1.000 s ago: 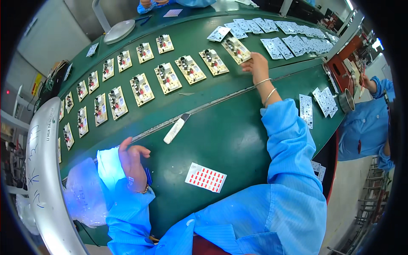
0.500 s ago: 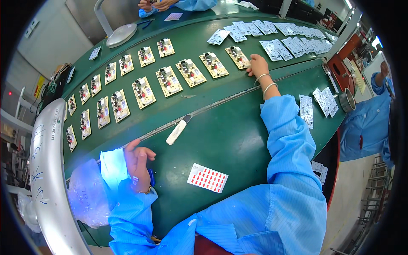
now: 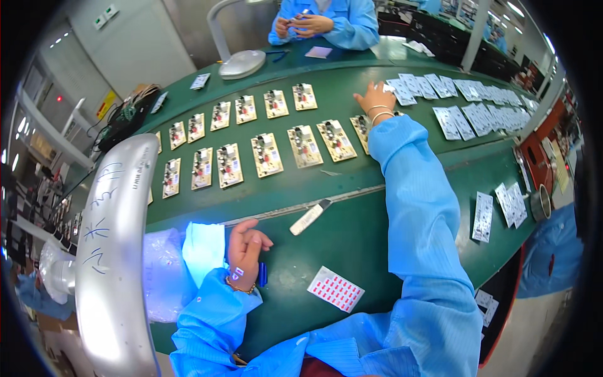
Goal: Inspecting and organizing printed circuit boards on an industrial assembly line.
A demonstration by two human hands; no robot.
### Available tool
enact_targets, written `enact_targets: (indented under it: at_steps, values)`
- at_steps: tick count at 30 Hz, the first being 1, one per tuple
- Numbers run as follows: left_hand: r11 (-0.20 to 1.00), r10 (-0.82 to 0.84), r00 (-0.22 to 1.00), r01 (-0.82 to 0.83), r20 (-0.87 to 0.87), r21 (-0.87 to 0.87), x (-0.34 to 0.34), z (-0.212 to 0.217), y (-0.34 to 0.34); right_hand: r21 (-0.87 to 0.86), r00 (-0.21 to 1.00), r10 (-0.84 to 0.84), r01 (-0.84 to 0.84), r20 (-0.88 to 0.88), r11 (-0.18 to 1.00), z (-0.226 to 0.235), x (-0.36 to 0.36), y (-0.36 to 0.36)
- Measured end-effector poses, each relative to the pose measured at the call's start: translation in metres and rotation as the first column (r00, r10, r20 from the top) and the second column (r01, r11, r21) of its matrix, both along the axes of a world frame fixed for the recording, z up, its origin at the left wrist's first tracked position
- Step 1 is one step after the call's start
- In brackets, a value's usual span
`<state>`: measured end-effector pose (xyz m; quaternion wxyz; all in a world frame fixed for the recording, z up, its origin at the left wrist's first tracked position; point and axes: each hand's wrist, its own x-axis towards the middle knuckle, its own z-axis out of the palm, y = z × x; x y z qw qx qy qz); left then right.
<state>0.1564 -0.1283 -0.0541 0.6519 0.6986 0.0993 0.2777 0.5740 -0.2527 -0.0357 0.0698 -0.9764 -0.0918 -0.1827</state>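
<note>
My right hand [image 3: 376, 99], with two bangles on its wrist, reaches over the bench at the left end of the pale circuit boards [image 3: 402, 92]. Its thumb is apart from the fingers. White shows beside its fingertips, and whether they grip a board is hidden. Beneath that forearm lies a partly covered populated circuit board [image 3: 360, 131]. My left hand [image 3: 245, 259] rests at the lower left with loosely bent, parted fingers and nothing visible in them. A small blue piece [image 3: 262, 275] shows beside its palm. Nearby are a white tool with a dark tip [image 3: 309, 218] and a sheet of red stickers [image 3: 336, 289].
Two rows of populated boards [image 3: 268, 154] cross the green bench [image 3: 295, 257]. A silver lamp [image 3: 113, 264] and a clear plastic bag [image 3: 166, 273] stand left. Further boards [image 3: 482, 217] and a metal cup [image 3: 540, 202] lie right. A co-worker's hands [image 3: 304, 25] work across the bench.
My right hand has left the end of the near board row and moved farther away to the pale boards. The whole view has shifted; my left hand stays beside the bag.
</note>
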Motion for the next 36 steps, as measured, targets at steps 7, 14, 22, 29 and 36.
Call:
enact_targets:
  at_steps: [7,14,22,29,36]
  values:
    - [0.998,-0.064,0.998,0.064,-0.017,0.002,-0.001,0.001,0.002,-0.026,0.973,-0.107,0.104,-0.207,0.994,-0.003,0.017,0.000]
    - [0.997,-0.081,0.996,0.080,0.048,0.022,0.006,0.000,0.002,0.287,0.981,0.190,-0.169,-0.045,0.943,0.038,-0.002,-0.027]
    - [0.843,0.013,0.993,-0.073,0.115,0.534,0.013,-0.007,0.027,0.185,0.155,0.932,-0.978,0.328,0.098,0.035,-0.201,-0.025]
    - [0.629,0.016,1.000,-0.017,0.009,0.777,0.003,0.000,0.024,0.226,-0.177,0.943,-0.943,0.282,-0.245,0.014,-0.237,-0.022]
    - [0.633,-0.169,0.978,0.012,0.124,0.774,0.006,-0.009,0.028,0.381,-0.205,0.936,-0.872,0.288,-0.308,-0.001,-0.233,-0.024]
